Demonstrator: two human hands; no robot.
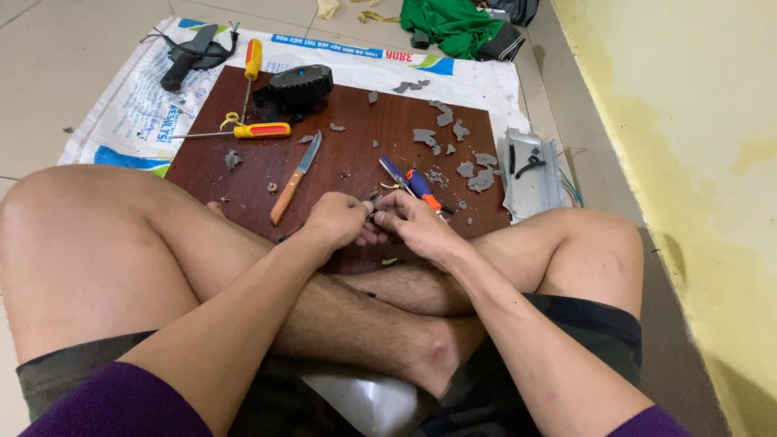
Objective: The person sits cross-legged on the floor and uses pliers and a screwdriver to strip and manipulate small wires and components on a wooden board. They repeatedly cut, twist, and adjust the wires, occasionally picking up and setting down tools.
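I sit cross-legged on the floor behind a dark brown board [364,133]. My left hand [340,220] and my right hand [417,226] meet at the board's near edge, both pinching a small dark piece [375,213] that the fingers mostly hide. Just beyond my right hand lie pliers with blue and orange handles [413,184]. A knife with a wooden handle [296,177] rests a little left of my left hand. Grey broken fragments [453,142] are scattered over the right part of the board.
Two yellow-and-red screwdrivers [252,97] and a black wheel-like part [301,83] lie at the board's far left. A white woven sack [137,113] is under the board. A grey metal plate [530,174] sits to the right, green cloth [449,24] beyond, a yellow wall [696,121] on the right.
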